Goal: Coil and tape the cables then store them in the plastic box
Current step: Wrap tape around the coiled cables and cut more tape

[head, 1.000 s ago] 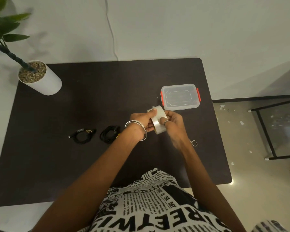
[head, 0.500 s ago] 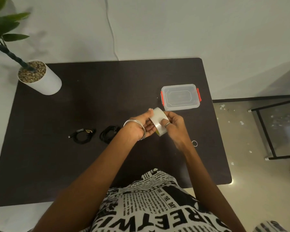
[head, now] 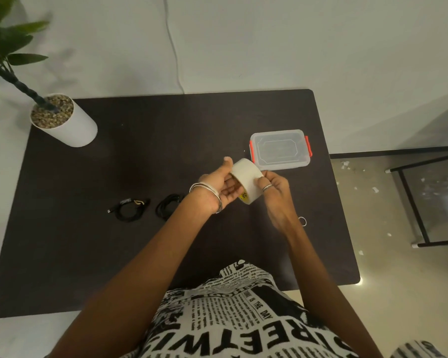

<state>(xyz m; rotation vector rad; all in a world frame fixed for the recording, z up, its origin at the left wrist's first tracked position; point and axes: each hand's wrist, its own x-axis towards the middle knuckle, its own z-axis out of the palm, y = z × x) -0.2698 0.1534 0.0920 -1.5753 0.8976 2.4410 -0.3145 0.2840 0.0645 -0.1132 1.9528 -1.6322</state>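
Note:
A wide roll of pale tape (head: 246, 180) is held above the dark table (head: 145, 151). My left hand (head: 219, 188) grips it from the left, thumb on its top rim. My right hand (head: 273, 188) pinches its outer face from the right. Two coiled black cables lie on the table left of my hands: one coil (head: 130, 210) with a plug end sticking out, the other coil (head: 167, 209) partly hidden by my left forearm. The clear plastic box (head: 280, 149) with red side latches sits just beyond the tape, lid on.
A white pot (head: 67, 122) with a green plant stands at the table's far left corner. A small ring (head: 302, 220) lies on the table by my right wrist. A black metal frame (head: 419, 202) stands on the floor to the right.
The tape roll has turned in my hands, so its broad outer face now shows more. My right fingers have shifted onto that face. The hands have barely changed place.

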